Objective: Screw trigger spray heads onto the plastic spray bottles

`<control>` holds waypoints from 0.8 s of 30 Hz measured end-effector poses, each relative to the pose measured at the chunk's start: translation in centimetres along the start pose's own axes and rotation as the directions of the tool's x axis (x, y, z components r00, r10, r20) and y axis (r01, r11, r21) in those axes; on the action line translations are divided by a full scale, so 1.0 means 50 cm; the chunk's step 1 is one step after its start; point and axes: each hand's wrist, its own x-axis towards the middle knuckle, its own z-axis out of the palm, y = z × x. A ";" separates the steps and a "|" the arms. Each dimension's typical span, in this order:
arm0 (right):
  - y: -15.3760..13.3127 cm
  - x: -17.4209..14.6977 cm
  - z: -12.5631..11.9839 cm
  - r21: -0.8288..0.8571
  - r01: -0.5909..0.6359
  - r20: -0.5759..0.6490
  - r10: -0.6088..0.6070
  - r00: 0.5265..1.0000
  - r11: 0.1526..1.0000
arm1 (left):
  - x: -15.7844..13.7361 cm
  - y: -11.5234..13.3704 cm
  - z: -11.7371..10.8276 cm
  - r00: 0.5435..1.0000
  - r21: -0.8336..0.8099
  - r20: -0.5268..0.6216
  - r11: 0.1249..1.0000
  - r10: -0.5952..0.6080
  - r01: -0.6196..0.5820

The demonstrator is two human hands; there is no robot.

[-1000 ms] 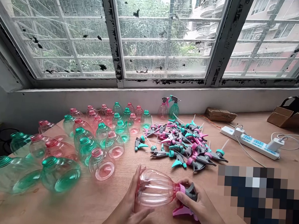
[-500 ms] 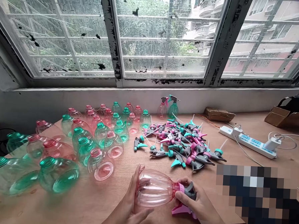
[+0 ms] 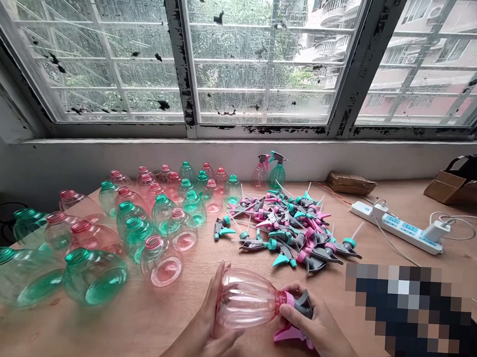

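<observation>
A clear pink spray bottle (image 3: 248, 300) lies on its side between my hands, above the front of the table. My left hand (image 3: 207, 315) cups its base, fingers behind and thumb below. At the neck, my right hand (image 3: 307, 315) grips the pink collar of a grey and pink trigger sprayer (image 3: 294, 333) that sits on the bottle's mouth. Whether the collar is fully tight cannot be seen. Beyond my hands lies a heap of loose trigger sprayers (image 3: 287, 229) in grey, pink and teal, with thin white tubes.
Many open pink and green bottles (image 3: 141, 234) stand on the left of the wooden table (image 3: 198, 336). Two bottles with sprayers (image 3: 276, 172) are by the wall. A power strip (image 3: 396, 226), cables and cardboard boxes (image 3: 350, 183) lie to the right. A blurred patch covers the lower right.
The view has shifted very slightly. Both hands keep their hold on the bottle and the sprayer, with no clear movement.
</observation>
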 end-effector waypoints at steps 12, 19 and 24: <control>-0.003 -0.001 0.000 0.041 0.004 0.029 -0.005 1.000 0.999 | 0.001 -0.015 -0.011 0.997 -0.081 0.059 0.996 -0.043 0.048; -0.015 -0.002 0.000 0.027 0.002 0.043 -0.003 0.999 1.000 | 0.000 0.004 0.000 1.000 -0.054 0.019 0.999 0.003 -0.002; -0.014 -0.005 -0.001 0.037 -0.011 0.057 0.009 0.998 0.999 | -0.002 0.006 -0.004 0.999 -0.077 0.024 0.997 -0.027 0.029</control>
